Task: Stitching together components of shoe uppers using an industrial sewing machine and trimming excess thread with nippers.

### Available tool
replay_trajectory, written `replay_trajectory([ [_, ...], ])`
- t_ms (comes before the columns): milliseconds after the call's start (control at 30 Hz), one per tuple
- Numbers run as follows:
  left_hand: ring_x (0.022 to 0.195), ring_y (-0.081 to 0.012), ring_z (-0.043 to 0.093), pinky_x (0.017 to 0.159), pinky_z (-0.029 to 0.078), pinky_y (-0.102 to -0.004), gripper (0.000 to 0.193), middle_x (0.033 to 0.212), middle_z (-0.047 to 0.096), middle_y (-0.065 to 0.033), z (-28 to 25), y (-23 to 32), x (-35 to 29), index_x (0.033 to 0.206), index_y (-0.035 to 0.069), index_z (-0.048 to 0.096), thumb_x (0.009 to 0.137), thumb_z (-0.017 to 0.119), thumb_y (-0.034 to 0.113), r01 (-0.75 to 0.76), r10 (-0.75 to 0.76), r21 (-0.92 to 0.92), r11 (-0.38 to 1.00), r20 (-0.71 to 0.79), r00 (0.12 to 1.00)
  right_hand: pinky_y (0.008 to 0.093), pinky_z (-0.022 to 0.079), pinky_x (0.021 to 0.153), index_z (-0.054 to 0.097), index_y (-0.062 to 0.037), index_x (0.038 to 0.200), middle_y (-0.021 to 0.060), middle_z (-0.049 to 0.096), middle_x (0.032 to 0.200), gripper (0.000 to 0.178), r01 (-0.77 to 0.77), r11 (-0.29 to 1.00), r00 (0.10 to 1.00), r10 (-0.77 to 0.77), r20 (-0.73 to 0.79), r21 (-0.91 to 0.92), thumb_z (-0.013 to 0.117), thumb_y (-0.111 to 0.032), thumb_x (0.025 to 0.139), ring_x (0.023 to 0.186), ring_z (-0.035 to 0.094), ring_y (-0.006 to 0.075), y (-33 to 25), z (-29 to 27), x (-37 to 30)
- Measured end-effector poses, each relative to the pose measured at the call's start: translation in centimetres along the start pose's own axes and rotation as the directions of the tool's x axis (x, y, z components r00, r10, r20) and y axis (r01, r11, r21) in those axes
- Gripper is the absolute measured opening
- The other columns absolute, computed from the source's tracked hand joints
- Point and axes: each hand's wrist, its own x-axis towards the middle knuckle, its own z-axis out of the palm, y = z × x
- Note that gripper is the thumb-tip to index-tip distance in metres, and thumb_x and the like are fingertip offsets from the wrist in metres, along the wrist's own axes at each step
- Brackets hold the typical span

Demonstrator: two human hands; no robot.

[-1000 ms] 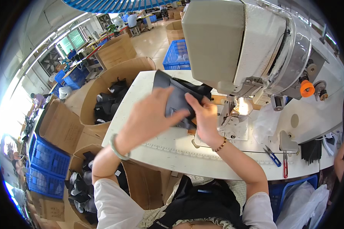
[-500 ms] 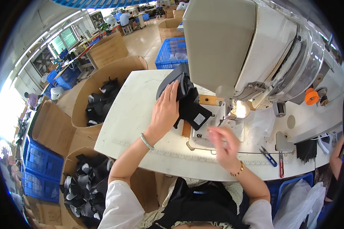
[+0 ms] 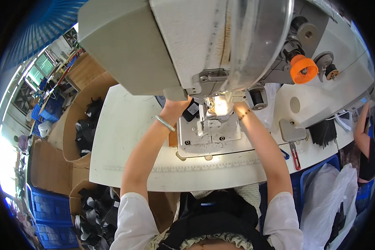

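My left hand (image 3: 178, 106) reaches in beneath the head of a large sewing machine (image 3: 125, 54), on the left of its needle area. Only the wrist and back of that hand show; its fingers are hidden. Beside it, part of a black fabric piece (image 3: 190, 116) with a pale label peeks out, the rest covered by the machine. My right hand (image 3: 240, 108) goes behind the lit presser foot (image 3: 204, 118) from the right, and the machine conceals its fingers too. Whether either hand grips the fabric cannot be seen. A metal plate (image 3: 210, 139) lies below the needle.
Red-handled snips (image 3: 295, 157) and partly hidden blue snips (image 3: 284, 154) lie on the white table (image 3: 125, 141). Cardboard boxes (image 3: 50, 162) with black pieces and blue crates (image 3: 52, 208) stand left. Plastic bags (image 3: 321, 204) hang at right, near another person's arm (image 3: 361, 137).
Both hands have moved forward under the machine head, the right one from over the front of the plate. The black piece is now mostly hidden. The view has tilted and moved closer to the machine.
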Motion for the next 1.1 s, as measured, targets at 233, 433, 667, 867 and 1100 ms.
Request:
replay_trajectory([
  [233,0.085,-0.0281,0.060,0.072,0.050,-0.0361,0.024,0.096,0.063,-0.0100,-5.4,1.7,0.5,0.095,0.002,0.062,0.071,0.060,0.006,-0.527,0.424,0.774,0.350,0.370,0.826,0.0362,0.047,0.070,0.051,0.0002,0.101,0.0138,0.054,0.097,0.037,0.037,0.999,0.999,-0.038,-0.018,-0.017,0.068,-0.007,0.069,0.086,0.056,0.0255,-4.2,-0.1,1.2],
  [433,0.088,-0.0282,0.059,0.075,0.050,-0.0383,0.025,0.099,0.061,-0.0100,-4.8,5.7,0.2,0.093,0.002,0.062,0.069,0.059,0.005,-0.598,0.460,0.749,0.284,0.441,0.771,0.0367,0.046,0.066,0.055,0.0007,0.092,0.0155,0.054,0.093,0.030,0.079,0.993,0.996,-0.081,-0.022,-0.083,0.068,-0.008,0.067,0.080,0.057,0.0290,-2.6,-4.0,-1.7],
  [667,0.097,-0.0297,0.057,0.085,0.047,-0.0398,0.035,0.105,0.059,-0.0113,-4.3,5.5,0.0,0.105,0.004,0.059,0.070,0.058,0.005,-0.536,0.328,0.580,0.613,0.430,0.841,0.0366,0.045,0.067,0.057,0.0045,0.087,0.0152,0.054,0.091,0.027,0.231,0.970,0.943,-0.204,-0.263,0.077,0.068,0.000,0.062,0.079,0.056,0.0330,-8.4,-6.9,-2.0],
  [867,0.078,-0.0347,0.057,0.066,0.047,-0.0430,0.045,0.092,0.059,-0.0156,-4.4,7.7,0.8,0.110,0.001,0.051,0.066,0.056,-0.002,-0.453,0.332,0.458,0.765,0.322,0.887,0.0321,0.046,0.071,0.055,0.0054,0.094,0.0135,0.056,0.098,0.030,0.204,0.962,0.949,-0.148,-0.280,0.183,0.065,0.003,0.066,0.084,0.059,0.0285,-9.4,-8.6,-2.6],
  [1100,0.067,-0.0376,0.054,0.059,0.043,-0.0442,0.009,0.076,0.057,-0.0183,-3.8,7.8,-0.4,0.071,-0.001,0.058,0.063,0.056,-0.004,-0.324,0.269,0.358,0.876,0.194,0.943,0.0311,0.049,0.068,0.061,-0.0054,0.098,0.0077,0.058,0.100,0.034,0.307,0.951,0.920,-0.289,-0.265,0.028,0.060,0.006,0.066,0.084,0.060,0.0233,-9.9,-9.0,-3.3],
])
